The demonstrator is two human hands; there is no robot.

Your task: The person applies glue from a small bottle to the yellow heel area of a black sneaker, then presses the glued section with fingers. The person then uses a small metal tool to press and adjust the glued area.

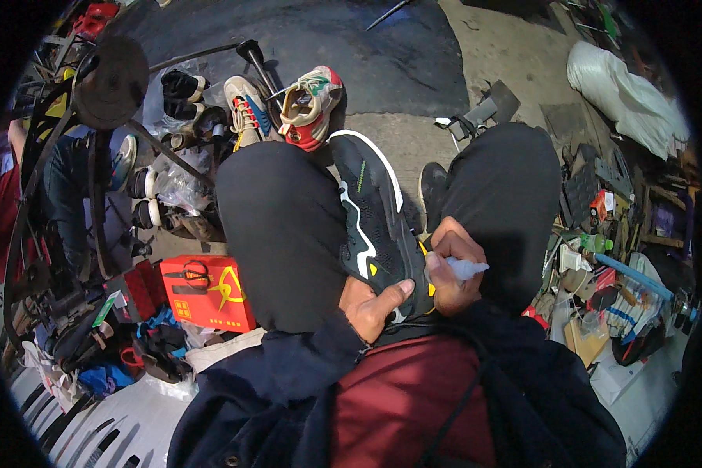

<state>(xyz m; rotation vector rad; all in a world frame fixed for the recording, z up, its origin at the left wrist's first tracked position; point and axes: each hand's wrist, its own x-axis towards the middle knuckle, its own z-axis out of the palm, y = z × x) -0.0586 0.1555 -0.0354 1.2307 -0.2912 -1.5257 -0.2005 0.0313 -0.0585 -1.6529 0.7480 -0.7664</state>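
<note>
A black sneaker [374,210] with white and yellow trim lies between my knees, its toe pointing away from me. My left hand [373,306] is closed around its heel end, thumb pressed on the upper near the collar. On the other side of the heel, my right hand [454,269] is closed on a small, pale bluish-white tapered thing [468,268]; its exact kind does not show. The right fingertips are close to the yellow edging at the sneaker's heel. My right palm and part of the pale thing are hidden.
Beyond my left knee stand two multicoloured sneakers [310,108]. An orange-red box [206,293] with black scissors [190,274] sits at left, near a metal stand [111,82]. Tools and scraps crowd the right side, with a white sack [625,97] behind. Another person sits at far left.
</note>
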